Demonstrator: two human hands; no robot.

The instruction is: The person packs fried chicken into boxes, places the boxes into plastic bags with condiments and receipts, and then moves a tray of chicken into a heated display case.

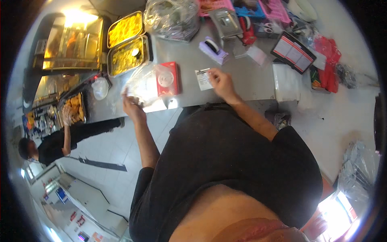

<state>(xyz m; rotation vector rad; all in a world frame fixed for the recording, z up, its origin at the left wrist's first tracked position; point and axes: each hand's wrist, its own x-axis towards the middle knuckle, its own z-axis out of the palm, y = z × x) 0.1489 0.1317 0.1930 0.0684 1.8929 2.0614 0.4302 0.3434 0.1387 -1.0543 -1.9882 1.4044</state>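
My left hand [134, 109] is at the near left edge of a transparent plastic bag [142, 83], its fingers pinching the film. The bag spreads over the steel worktop and overlaps a red box [173, 71] with a pale round mark; whether the box is inside it or under it I cannot tell. To the right, my right hand [223, 84] has its fingertips on the right edge of a white printed slip [202, 80]. The slip is low over the worktop and bears writing. A purple tape dispenser [213, 50] sits just beyond it.
Two metal trays of yellow food [125, 29] stand at the back left, beside a lit display cabinet [72, 45]. A gloved co-worker [54, 145] reaches over a tray of fried food [75, 106]. A stuffed plastic bag [172, 19], a steel container [225, 22] and a black-framed box [293, 52] line the back.
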